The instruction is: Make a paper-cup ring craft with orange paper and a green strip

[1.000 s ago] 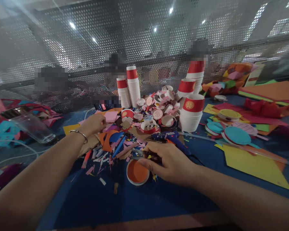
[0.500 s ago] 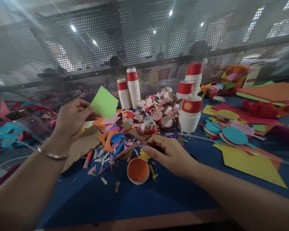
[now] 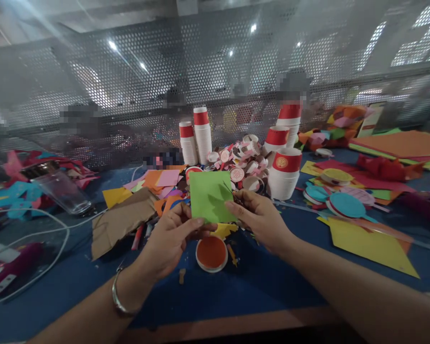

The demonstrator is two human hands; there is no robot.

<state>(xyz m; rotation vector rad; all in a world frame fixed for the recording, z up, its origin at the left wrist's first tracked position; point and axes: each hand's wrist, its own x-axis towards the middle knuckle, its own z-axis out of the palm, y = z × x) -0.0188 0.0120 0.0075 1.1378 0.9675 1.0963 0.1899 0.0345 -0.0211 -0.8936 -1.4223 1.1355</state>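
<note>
A square green sheet of paper (image 3: pixel 212 193) stands upright at the centre, above the scrap pile. My left hand (image 3: pixel 175 234) pinches its lower left corner between thumb and fingers. At its right edge is my right hand (image 3: pixel 260 217), closed round a thin dark tool, perhaps scissors, whose tips lie in front of the paper; most of the tool is hidden by the fingers. Just below the paper a round cup piece with an orange inside (image 3: pixel 211 253) rests on the blue table (image 3: pixel 272 296).
Stacked red and white cups (image 3: pixel 284 174) stand behind on the right, more cup stacks (image 3: pixel 202 136) further back. Cardboard (image 3: pixel 125 220) and a clear jar (image 3: pixel 68 191) lie left, with a white cable (image 3: pixel 66 239). Yellow paper (image 3: pixel 369 243) lies right.
My left hand has brought the green paper right and down to the centre. My right hand has lifted slightly, with the dark tool now against the paper.
</note>
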